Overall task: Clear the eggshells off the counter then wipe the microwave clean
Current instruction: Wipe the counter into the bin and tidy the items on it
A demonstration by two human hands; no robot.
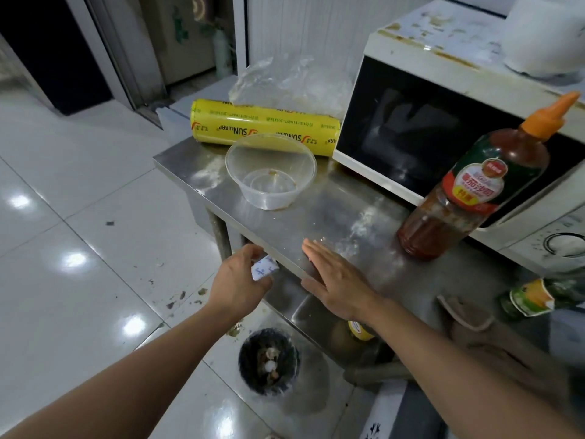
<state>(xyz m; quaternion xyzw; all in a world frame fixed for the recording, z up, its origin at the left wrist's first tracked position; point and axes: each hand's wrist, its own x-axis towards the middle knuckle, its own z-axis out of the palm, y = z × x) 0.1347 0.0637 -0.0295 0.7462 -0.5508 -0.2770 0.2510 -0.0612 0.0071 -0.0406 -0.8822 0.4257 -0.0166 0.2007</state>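
My right hand [335,280] lies flat with straight fingers on the steel counter [285,223], near its front edge. A few tiny pale shell crumbs [320,240] sit just beyond the fingertips. My left hand [237,280] is cupped just below the counter edge, its fingers and thumb curled round a small white piece with blue print [264,269]. On the floor beneath stands a black bin [269,362] with eggshells inside. The white microwave [411,128] stands at the back right, its top streaked with brown stains. A brownish rag [468,324] lies on the counter to the right of my forearm.
A clear plastic bowl [270,172], a yellow cling-wrap roll [266,128] and a plastic bag [291,83] sit at the counter's far end. A tall sauce bottle [474,185] stands before the microwave, a green bottle [538,296] lies right. A white pot [544,36] tops the microwave.
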